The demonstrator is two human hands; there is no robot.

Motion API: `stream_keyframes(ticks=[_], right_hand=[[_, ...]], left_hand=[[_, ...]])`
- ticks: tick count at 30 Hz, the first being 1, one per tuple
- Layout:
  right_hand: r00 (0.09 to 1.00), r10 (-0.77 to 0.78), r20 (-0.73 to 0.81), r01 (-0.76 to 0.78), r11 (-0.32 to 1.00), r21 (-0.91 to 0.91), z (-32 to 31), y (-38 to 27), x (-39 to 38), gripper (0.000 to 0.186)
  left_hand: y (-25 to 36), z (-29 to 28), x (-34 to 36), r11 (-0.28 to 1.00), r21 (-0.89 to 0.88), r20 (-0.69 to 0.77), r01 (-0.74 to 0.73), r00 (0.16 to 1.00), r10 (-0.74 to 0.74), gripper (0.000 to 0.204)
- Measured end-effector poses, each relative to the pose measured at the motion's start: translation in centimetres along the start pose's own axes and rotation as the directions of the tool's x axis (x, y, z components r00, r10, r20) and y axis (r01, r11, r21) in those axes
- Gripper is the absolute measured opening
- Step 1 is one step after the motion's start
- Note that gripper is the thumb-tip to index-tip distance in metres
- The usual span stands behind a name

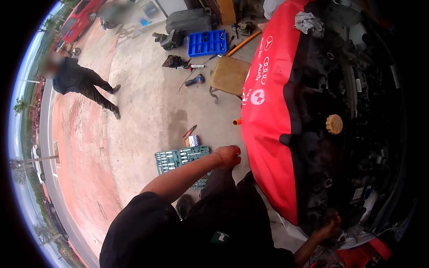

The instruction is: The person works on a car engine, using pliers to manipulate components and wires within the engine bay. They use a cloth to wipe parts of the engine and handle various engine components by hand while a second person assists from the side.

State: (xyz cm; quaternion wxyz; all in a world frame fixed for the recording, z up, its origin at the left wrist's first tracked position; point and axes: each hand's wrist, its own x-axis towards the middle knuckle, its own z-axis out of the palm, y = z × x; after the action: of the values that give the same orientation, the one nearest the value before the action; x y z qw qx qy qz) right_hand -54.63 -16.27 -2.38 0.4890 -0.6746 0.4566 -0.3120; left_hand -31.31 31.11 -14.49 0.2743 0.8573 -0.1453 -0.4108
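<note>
My left hand (228, 156) is closed above my leg, left of a red fender cover (272, 125); anything in it is too small to make out. A green socket-set case (170, 160) lies open on the ground beyond my left forearm, with a small box (193, 140) and red-handled pliers (189, 132) above it. My right hand (330, 227) is down at the lower right in the dark engine bay (344, 169), fingers curled, whatever they grip unclear. A yellowish cap (334, 124) sits on the engine.
A person (82, 80) in dark clothes stands at the left. A blue parts tray (206, 43), drill (195, 80), brown padded seat (225, 76) and orange bar (243, 42) lie ahead. A rag (309, 22) rests on the cover. A red car (78, 22) and road (67, 214) are beyond.
</note>
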Motion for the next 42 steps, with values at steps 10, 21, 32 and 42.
stream_keyframes(ticks=[10,21,32,42], right_hand=[[0.987,-0.079,-0.138,0.059,0.988,-0.144,1.3,0.8,-1.2,0.03],[0.968,-0.234,-0.085,0.241,0.797,0.553,23.2,-19.1,-8.4,0.017],[0.865,0.115,-0.489,0.18,0.838,0.515,38.7,-17.3,-15.1,0.017],[0.826,0.161,-0.54,0.277,0.718,0.638,42.8,-13.2,-13.1,0.017]], left_hand=[[-17.1,-9.4,0.7,0.924,0.026,-0.079,0.381,0.922,-0.378,0.038],[-5.1,-39.3,17.4,0.963,-0.032,-0.317,-0.267,0.917,0.243,0.03],[16.5,-50.2,26.8,0.256,0.468,-0.041,-0.846,0.268,0.962,0.061],[22.1,-50.3,41.1,0.028,0.63,0.16,-0.776,0.164,0.973,0.04]])
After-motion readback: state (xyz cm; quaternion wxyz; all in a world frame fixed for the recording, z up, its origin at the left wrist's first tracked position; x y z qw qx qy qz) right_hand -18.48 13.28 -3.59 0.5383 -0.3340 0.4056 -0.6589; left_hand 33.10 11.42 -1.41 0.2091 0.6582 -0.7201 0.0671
